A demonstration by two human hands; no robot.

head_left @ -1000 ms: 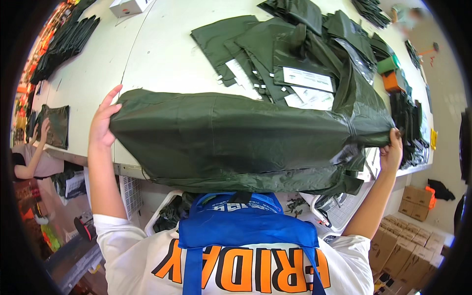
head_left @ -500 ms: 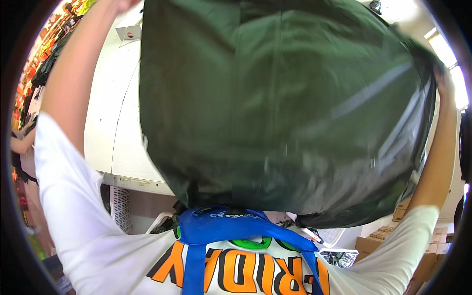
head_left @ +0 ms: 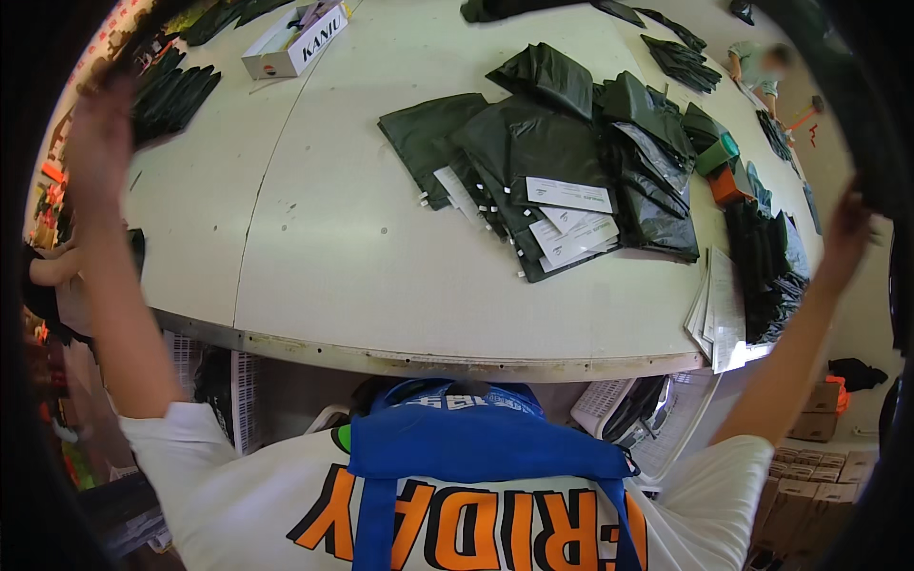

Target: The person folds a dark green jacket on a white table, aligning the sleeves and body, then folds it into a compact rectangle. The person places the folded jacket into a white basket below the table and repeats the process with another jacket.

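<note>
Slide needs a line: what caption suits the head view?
Both hands raised, left hand and right hand, above white table with folded dark green bags.

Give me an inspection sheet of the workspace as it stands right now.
Surface: white table, bare near its front edge.
Job's things: dark green fabric arcs along the picture's upper right rim; the raised right hand reaches up to it.
Clutter: pile of folded dark green bags with white paper sheets; white cardboard box at the far left; paper stack at the right edge; more dark bags far left.
Hands: left hand raised and blurred, grip unclear; right hand's grip unclear.
Cables: nothing seen.
Surroundings: cardboard cartons on the floor right; another person beyond the table; white crate under it.
</note>
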